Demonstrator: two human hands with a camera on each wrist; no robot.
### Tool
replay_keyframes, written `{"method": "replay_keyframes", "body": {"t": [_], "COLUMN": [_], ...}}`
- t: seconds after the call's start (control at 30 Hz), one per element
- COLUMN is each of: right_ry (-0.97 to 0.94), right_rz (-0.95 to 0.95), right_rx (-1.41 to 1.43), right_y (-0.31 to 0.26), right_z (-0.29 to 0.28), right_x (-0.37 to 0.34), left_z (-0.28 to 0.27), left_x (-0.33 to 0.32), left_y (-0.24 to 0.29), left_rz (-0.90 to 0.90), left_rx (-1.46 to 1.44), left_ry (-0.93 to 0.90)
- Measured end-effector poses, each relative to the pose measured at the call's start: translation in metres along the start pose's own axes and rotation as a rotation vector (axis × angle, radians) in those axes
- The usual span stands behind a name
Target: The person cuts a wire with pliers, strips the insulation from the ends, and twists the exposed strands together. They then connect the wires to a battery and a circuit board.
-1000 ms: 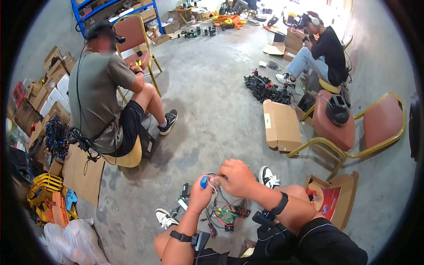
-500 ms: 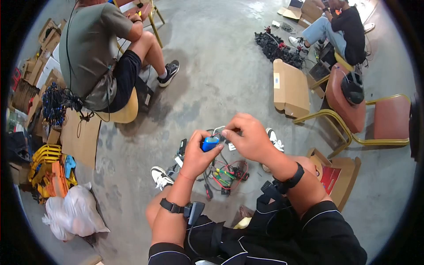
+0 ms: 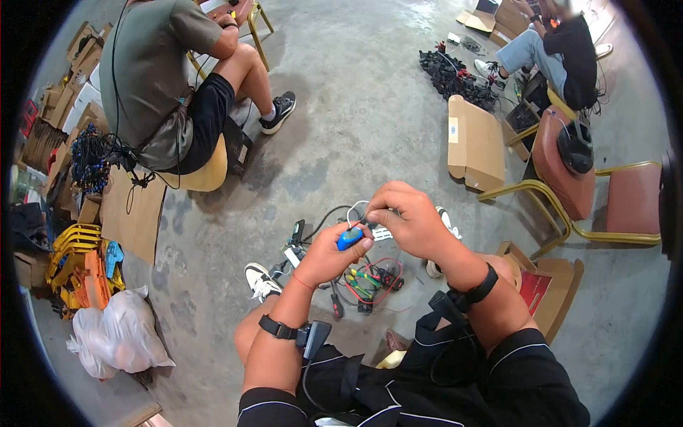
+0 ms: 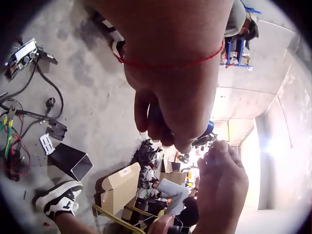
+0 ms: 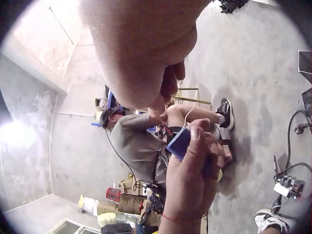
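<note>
My left hand [image 3: 329, 257] grips a small blue battery pack [image 3: 347, 240], its thumb along one side and the greenish end facing up. From that end a white wire [image 5: 189, 114] loops upward, with a short red wire [image 5: 168, 130] beside it. Close by on the right, my right hand [image 3: 409, 222] pinches a thin wire near the pack with thumb and forefinger. Its fingertips are partly hidden in the right wrist view. Below the hands on the floor lie green-and-yellow-handled pliers [image 3: 364, 285], a screwdriver [image 3: 336, 306] and tangled red and black wires.
A circuit board [image 4: 23, 56], a white bracket [image 4: 46, 145] and a black rectangular tube [image 4: 70, 162] lie on the floor between my shoes. An open carton [image 3: 544, 285] stands by my right leg. Chairs [image 3: 562, 171] and two seated people are farther off.
The head view has tilted downward. The blue pack has turned so its end shows, and my right hand has drawn slightly away from it, then both hands shifted a little right.
</note>
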State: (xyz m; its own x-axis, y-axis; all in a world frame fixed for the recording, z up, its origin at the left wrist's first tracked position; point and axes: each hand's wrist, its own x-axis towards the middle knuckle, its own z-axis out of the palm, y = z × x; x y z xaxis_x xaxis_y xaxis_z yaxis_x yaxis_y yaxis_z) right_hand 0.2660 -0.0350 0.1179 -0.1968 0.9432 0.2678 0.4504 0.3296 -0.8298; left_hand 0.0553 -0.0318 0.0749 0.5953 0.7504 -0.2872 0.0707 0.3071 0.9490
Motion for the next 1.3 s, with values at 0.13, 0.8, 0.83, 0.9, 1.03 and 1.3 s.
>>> {"method": "replay_keyframes", "body": {"t": [0.13, 0.8, 0.83, 0.9, 1.03, 1.3], "right_ry": [-0.113, -0.261, -0.173, -0.066, 0.038, 0.129], "right_rz": [0.019, -0.257, -0.273, -0.266, -0.241, -0.012], "right_rx": [0.241, -0.17, -0.227, -0.317, -0.329, -0.082], "right_y": [0.002, 0.007, 0.006, 0.003, -0.002, -0.009], "right_z": [-0.007, 0.004, 0.009, 0.013, 0.014, 0.023], "right_x": [0.006, 0.011, 0.01, 0.01, 0.009, 0.004], "left_z": [-0.004, -0.015, -0.015, -0.014, -0.01, 0.002], "left_x": [-0.007, -0.003, -0.002, 0.001, 0.007, 0.006], "left_y": [0.007, -0.015, -0.019, -0.021, -0.015, -0.001], "left_rz": [0.014, 0.135, 0.139, 0.191, 0.084, -0.004], "left_rx": [-0.036, 0.65, 0.654, 0.578, 0.448, -0.282], "left_ry": [-0.113, -0.08, -0.075, 0.045, 0.152, 0.231]}}
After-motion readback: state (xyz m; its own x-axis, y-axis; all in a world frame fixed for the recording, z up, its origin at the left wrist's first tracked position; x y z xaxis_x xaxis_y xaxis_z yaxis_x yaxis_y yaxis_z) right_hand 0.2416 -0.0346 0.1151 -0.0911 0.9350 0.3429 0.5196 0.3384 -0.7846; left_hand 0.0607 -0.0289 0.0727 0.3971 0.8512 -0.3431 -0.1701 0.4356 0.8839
